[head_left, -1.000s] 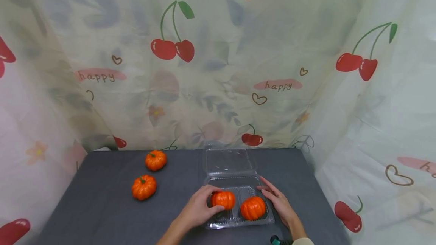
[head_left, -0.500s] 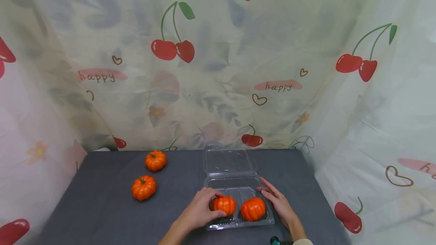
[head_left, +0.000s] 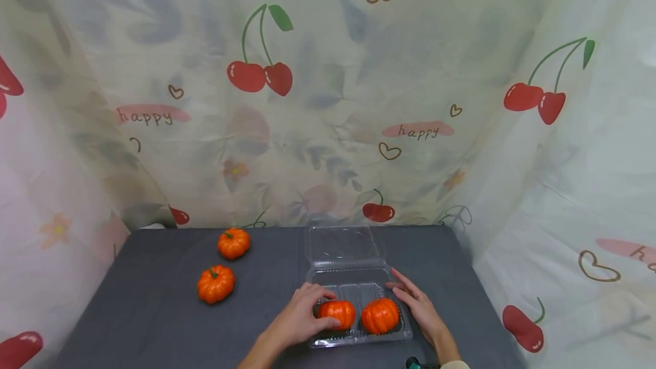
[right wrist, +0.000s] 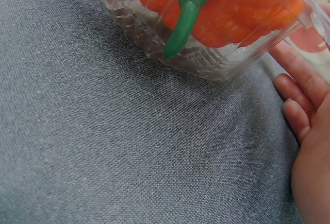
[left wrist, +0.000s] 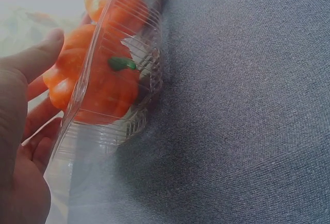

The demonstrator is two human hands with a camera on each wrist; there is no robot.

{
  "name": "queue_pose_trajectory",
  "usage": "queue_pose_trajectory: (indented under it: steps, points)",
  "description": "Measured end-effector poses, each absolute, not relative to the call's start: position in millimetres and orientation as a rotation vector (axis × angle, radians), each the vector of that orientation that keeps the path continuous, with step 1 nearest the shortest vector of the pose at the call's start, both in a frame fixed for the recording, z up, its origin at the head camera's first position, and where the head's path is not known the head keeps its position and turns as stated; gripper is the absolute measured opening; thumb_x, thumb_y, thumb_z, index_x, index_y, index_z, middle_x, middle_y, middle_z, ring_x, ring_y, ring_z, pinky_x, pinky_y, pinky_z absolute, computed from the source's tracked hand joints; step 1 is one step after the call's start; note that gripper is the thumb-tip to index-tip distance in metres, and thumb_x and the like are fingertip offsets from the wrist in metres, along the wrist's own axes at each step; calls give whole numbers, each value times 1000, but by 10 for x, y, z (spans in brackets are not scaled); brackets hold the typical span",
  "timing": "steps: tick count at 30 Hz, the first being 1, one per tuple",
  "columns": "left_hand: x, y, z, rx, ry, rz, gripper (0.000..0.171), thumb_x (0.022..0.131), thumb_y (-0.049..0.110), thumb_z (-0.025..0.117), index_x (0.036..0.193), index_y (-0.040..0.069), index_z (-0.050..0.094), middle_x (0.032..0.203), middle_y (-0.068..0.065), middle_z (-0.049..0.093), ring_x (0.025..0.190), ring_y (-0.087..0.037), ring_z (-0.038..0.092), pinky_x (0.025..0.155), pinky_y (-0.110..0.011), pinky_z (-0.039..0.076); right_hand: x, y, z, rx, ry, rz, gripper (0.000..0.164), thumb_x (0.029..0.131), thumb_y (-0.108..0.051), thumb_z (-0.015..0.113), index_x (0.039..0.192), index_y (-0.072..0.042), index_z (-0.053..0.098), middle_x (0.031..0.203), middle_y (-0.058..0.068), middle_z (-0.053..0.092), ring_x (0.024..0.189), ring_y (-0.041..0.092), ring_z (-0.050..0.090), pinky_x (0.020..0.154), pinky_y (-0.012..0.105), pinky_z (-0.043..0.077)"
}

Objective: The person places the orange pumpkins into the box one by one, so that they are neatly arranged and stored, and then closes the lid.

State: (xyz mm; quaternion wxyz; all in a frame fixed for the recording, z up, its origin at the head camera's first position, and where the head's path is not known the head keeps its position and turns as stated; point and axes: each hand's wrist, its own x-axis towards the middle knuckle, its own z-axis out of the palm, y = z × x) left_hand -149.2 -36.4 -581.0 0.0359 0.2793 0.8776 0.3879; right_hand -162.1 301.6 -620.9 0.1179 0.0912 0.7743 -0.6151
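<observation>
A clear plastic clamshell box point(head_left: 359, 341) lies on the dark cloth with its lid point(head_left: 340, 244) folded back. Two small orange pumpkins sit side by side in its base. My left hand point(head_left: 302, 315) holds the left pumpkin point(head_left: 340, 315) from its left side, thumb in front and fingers behind. In the left wrist view this pumpkin point(left wrist: 77, 74) lies on its side, green stem showing through the box wall. My right hand point(head_left: 420, 309) rests at the box's right edge, fingers extended, beside the right pumpkin point(head_left: 380, 316). That pumpkin's stem point(right wrist: 185, 23) shows in the right wrist view.
Two more pumpkins stand on the left of the table: one further back point(head_left: 234, 244), the other nearer point(head_left: 216, 284). Patterned curtains point(head_left: 318, 101) enclose the back and both sides. A small dark and teal object point(head_left: 414, 363) shows by the right wrist.
My left hand has lowered the left pumpkin slightly toward the front of the box, and it now sits deeper in the base. The right hand has stayed in place.
</observation>
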Motion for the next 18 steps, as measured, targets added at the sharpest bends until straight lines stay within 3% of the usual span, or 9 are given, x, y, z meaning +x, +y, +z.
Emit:
queue_pose_trajectory:
  steps: [9,13,18]
  points:
    - [-1490,-370,-5782,860,2664,1206,43,85,53,77,119,28,69,112,12,67,108,-18,56,94,-38,44,-1618,3012,-6192,271,2265,-1810,52,101,-41,60,151,-37,48,139,4,66,140,28,51,120,57,33]
    - [-1477,-354,-5767,892,2690,1220,45,86,50,78,121,23,70,115,5,68,107,-15,55,94,-38,44,-1618,3023,-6205,256,2260,-1808,53,100,-43,61,151,-38,48,139,4,66,140,27,51,120,56,33]
    - [-1481,-340,-5716,918,2775,1215,40,86,47,79,120,29,68,119,10,66,110,-10,52,95,-36,48,-1618,3029,-6217,238,2261,-1808,54,99,-45,61,151,-38,47,140,4,65,141,28,50,120,57,33]
